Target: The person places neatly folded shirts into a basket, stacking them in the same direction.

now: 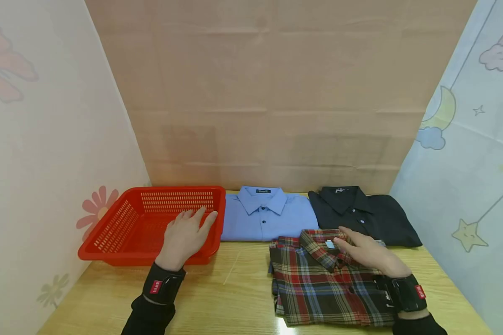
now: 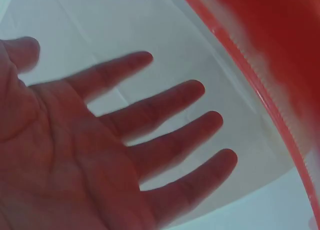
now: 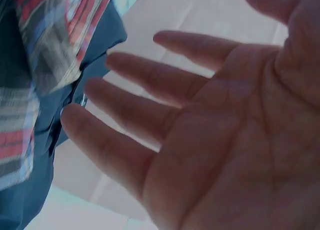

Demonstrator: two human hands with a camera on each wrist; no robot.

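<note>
A folded plaid shirt (image 1: 318, 284) lies on the wooden table (image 1: 226, 298) at the near right. My right hand (image 1: 362, 251) hovers over its collar with the fingers straight and spread, holding nothing; the right wrist view shows the open palm (image 3: 225, 135) beside the plaid cloth (image 3: 45, 44). My left hand (image 1: 186, 235) is stretched flat over the near right corner of a red plastic basket (image 1: 121, 228), and the left wrist view shows its spread fingers (image 2: 165, 135) next to the basket's rim (image 2: 280, 115). Whether either hand touches what is under it cannot be told.
A folded blue shirt (image 1: 264, 216) and a folded black shirt (image 1: 364, 211) lie side by side at the back of the table. Paper-covered walls close in the left, back and right sides. The red basket holds nothing that I can see.
</note>
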